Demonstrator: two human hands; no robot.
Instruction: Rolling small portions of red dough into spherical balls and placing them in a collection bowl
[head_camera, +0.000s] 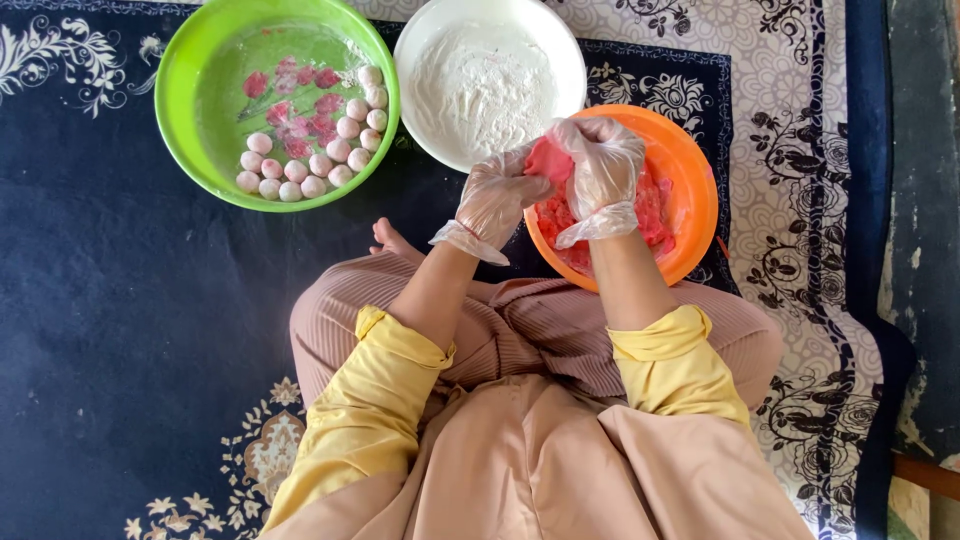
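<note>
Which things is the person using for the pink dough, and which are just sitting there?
In use:
- left hand and right hand, gloved, pinching a pink dough lump
- orange bowl of pink dough
- white bowl of flour
- green bowl holding rolled balls

Just there:
- patterned carpet

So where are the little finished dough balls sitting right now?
In the head view, the dough balls lie in the green bowl at upper left, beside the white bowl of flour.
</note>
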